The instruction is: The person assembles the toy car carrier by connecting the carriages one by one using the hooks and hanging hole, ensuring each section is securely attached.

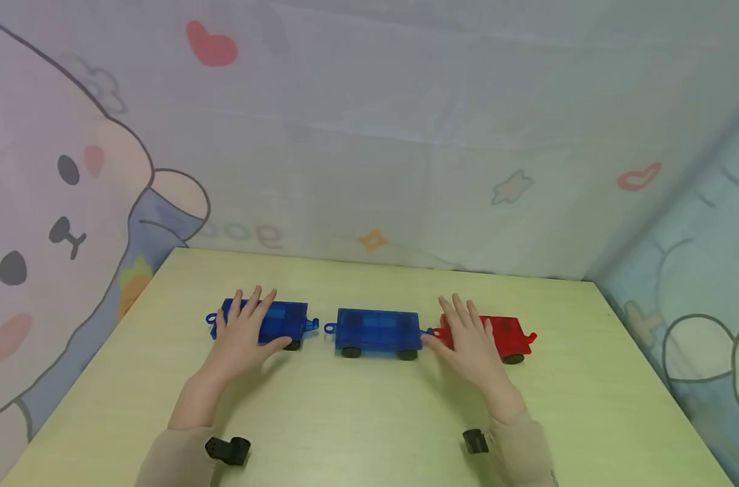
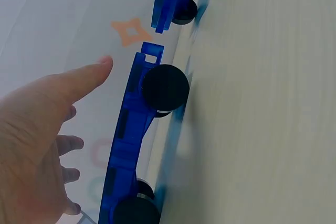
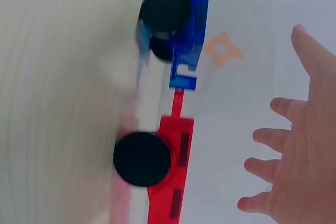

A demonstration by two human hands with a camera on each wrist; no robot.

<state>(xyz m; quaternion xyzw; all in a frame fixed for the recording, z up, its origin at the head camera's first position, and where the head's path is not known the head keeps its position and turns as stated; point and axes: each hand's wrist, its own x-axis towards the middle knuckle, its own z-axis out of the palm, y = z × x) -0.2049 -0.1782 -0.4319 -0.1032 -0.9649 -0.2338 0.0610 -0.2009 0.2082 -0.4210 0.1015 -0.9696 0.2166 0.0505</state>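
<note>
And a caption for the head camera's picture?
Left fingers over a blue car, right fingers over a red car, second blue car between.

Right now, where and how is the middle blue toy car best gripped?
Probably pinch the middle blue car by its long sides, from above: it stands upright on its wheels, flat top bare, while its hook lies close to the red car.

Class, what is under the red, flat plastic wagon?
Round black wheels show beneath the wagon, on its near side; its body covers the far underside, so nothing there is clear.
</note>
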